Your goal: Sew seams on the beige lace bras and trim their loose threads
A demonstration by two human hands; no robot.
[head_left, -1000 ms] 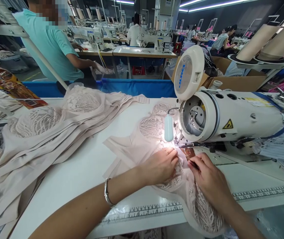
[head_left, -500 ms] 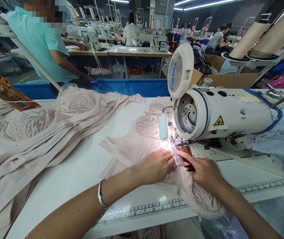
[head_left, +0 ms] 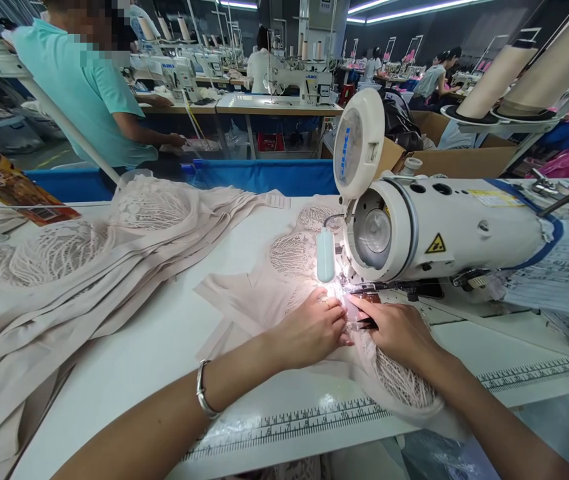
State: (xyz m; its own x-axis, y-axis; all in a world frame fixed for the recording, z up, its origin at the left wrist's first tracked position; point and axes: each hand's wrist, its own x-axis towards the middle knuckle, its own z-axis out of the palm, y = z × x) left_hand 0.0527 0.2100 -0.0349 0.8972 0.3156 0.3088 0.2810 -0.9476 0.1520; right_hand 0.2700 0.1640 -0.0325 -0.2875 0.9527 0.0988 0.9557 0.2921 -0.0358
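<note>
A pale pink lace bra [head_left: 292,257] lies under the needle area of a white sewing machine [head_left: 454,230], lit by a small lamp [head_left: 325,257]. My left hand [head_left: 312,330] is closed, its fingers pinching the bra's edge just in front of the needle area. To its right, my right hand [head_left: 399,333] presses the same edge with an outstretched index finger. Dark pointed blades [head_left: 367,323], which look like thread snips, stick out from its curled fingers. One lace cup [head_left: 404,380] hangs toward the table's front edge, below my right hand. The needle itself is lost in glare.
A pile of similar bras [head_left: 149,207] covers the table's left side, beside a brown printed packet [head_left: 14,187]. A printed ruler [head_left: 289,427] runs along the front edge. Thread cones [head_left: 497,80] stand at right. Beyond a blue cloth bin [head_left: 269,175] sits a co-worker [head_left: 74,87].
Both hands and the bra's edge have shifted slightly away from me, toward the needle area. The machine's inner rotating part looks blurred now. The co-worker's arm has moved.
</note>
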